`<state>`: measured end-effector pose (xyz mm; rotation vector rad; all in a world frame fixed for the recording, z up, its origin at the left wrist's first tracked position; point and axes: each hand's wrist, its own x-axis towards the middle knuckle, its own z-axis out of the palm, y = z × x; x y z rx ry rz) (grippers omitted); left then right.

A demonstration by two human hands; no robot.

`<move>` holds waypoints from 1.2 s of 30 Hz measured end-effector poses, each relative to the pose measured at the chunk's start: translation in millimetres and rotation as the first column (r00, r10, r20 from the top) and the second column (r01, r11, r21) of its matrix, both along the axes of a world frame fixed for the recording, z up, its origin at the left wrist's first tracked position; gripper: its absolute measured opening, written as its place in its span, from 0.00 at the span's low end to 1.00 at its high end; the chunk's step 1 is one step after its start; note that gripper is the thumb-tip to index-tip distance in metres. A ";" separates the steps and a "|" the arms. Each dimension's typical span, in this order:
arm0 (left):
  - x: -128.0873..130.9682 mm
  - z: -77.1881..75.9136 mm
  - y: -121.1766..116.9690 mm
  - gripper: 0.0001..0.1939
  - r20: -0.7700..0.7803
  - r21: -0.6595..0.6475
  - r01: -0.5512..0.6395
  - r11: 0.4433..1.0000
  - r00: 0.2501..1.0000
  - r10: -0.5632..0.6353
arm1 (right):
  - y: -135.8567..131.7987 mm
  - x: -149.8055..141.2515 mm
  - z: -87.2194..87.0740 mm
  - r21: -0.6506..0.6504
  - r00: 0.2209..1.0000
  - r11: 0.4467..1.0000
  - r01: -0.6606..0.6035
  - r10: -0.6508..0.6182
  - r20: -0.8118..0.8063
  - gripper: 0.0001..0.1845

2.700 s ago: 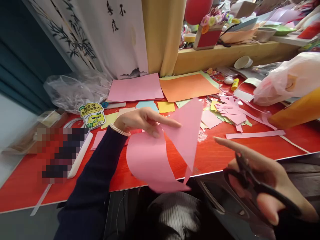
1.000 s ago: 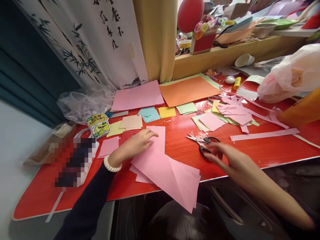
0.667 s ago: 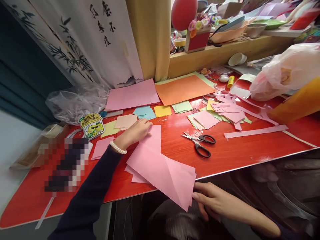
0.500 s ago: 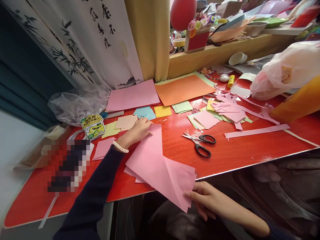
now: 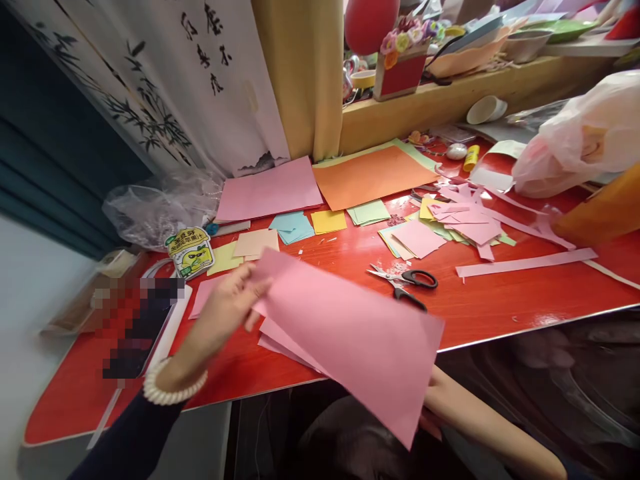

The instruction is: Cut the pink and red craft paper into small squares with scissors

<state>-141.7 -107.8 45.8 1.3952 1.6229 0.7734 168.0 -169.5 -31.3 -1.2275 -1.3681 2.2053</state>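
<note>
A large pink paper sheet [image 5: 345,340] is lifted off the table and tilted across the front edge. My left hand [image 5: 235,297] is closed on its left corner, thumb on top. At the right end, my right hand [image 5: 433,400] grips it from behind; most of those fingers are hidden by the paper. Beneath the lifted sheet, more pink paper [image 5: 283,343] lies on the table, partly covered. Black-handled scissors [image 5: 400,280] rest just beyond the sheet, blades apart, one handle loop partly covered.
On the red table [image 5: 320,263], small stacks of coloured paper surround an orange sheet [image 5: 375,177] and another pink sheet [image 5: 273,189]. Pink paper scraps [image 5: 473,223] are heaped at right, near a plastic bag [image 5: 580,143]. A cartoon-printed packet [image 5: 190,253] stands at left.
My left hand has moved left and nearer, raising the pink sheet's left corner from the table. The sheet's right end has shifted right, now covering most of my right hand.
</note>
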 end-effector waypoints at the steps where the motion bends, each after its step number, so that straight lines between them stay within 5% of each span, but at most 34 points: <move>1: 7.7 -8.8 -5.0 0.12 -0.017 -0.057 0.032 0.998 0.999 -0.033 | 0.7 1.8 -1.1 -0.001 0.999 1.000 -0.020 0.020 -0.027 0.18; 7: 27.9 -29.6 -21.7 0.12 -0.402 -0.014 0.052 0.999 0.914 -0.054 | 4.2 4.6 1.1 0.015 0.978 0.999 -0.037 0.039 -0.203 0.31; 9: 28.5 -34.9 -25.4 0.14 -0.492 0.079 0.093 0.993 0.870 -0.042 | 2.9 2.5 7.8 0.094 0.992 0.995 0.026 -0.014 -0.125 0.31; 11: 29.0 -43.7 -31.2 0.20 -0.542 0.218 0.127 0.968 0.840 0.012 | 1.3 3.1 13.5 0.314 0.991 0.945 0.094 -0.120 0.063 0.24; 13: 30.1 -53.6 -39.5 0.29 -0.535 0.352 0.102 0.930 0.838 0.111 | 0.8 8.9 15.7 0.620 0.941 0.781 0.079 -0.263 0.212 0.16; 16: 34.7 -62.4 -52.6 0.37 -0.372 0.374 -0.044 0.927 0.908 0.193 | 4.4 25.4 16.0 0.910 0.910 0.414 -0.025 -0.367 0.192 0.11; 18: 40.3 -61.4 -59.0 0.40 -0.172 0.354 -0.118 0.928 0.967 0.189 | 9.2 35.4 18.9 0.960 0.932 0.280 -0.028 -0.340 0.126 0.18; 19: 43.9 -59.2 -61.2 0.41 -0.060 0.352 -0.138 0.926 0.984 0.170 | 11.9 38.2 21.5 0.964 0.939 0.265 -0.004 -0.331 0.095 0.20; 23: 59.2 -49.0 -65.6 0.36 0.244 0.361 -0.202 0.910 0.963 0.117 | 21.8 30.9 30.0 0.919 0.898 0.352 0.177 -0.440 -0.005 0.16; 27: 68.4 -50.9 -67.9 0.34 0.247 0.430 -0.246 0.869 0.958 0.149 | 30.3 13.0 20.6 0.826 0.849 0.439 0.354 -0.522 -0.087 0.18; 31: 70.1 -56.8 -67.9 0.37 0.258 0.357 -0.233 0.905 0.955 0.144 | 36.7 10.4 5.1 0.732 0.849 0.536 0.420 -0.517 -0.109 0.15; 36: 70.0 -59.0 -64.2 0.30 0.310 0.339 -0.215 0.916 0.945 0.107 | 37.8 14.6 1.6 0.715 0.833 0.544 0.439 -0.545 -0.097 0.09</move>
